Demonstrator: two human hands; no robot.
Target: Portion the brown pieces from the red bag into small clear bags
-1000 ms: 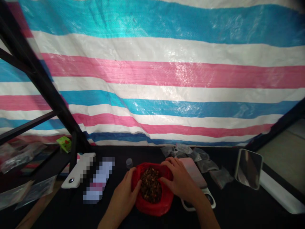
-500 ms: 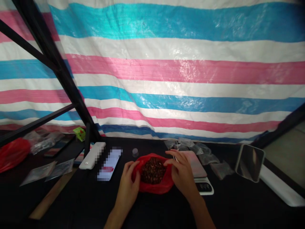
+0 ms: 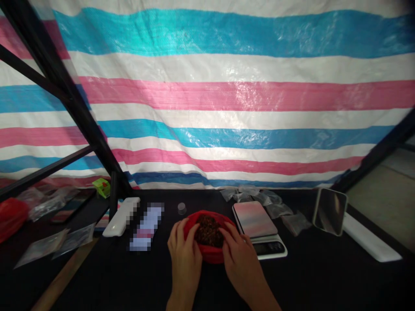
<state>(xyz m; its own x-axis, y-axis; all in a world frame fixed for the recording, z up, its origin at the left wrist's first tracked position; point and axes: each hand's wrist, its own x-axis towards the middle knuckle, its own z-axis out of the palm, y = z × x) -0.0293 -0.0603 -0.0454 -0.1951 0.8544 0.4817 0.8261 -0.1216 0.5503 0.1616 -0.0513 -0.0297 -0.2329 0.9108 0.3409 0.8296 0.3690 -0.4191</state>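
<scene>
A red plastic bag [image 3: 210,255] stands on the dark table with its mouth turned open. Inside it is a heap of small dark brown pieces [image 3: 209,231], like beans or seeds; their kind is too blurred to tell. My left hand [image 3: 185,248] grips the bag's left side, thumb over the rim and fingers around the outside. On the opposite side my right hand [image 3: 238,255] holds the rim, its fingertips at the edge of the brown heap. Just right of that hand lies a kitchen scale [image 3: 254,219] with a shiny plate and a dark display.
Left of the bag are a phone [image 3: 147,226], a white box-like device [image 3: 121,218] and a small clear cap [image 3: 182,208]. Several clear pouches [image 3: 275,203] lie behind the scale. A framed dark panel [image 3: 330,211] stands at right. Black frame bars [image 3: 81,125] cross the left.
Both hands have come closer together around the bag, narrowing its mouth. My right hand has moved down and left, uncovering more of the scale. The view has shifted slightly.
</scene>
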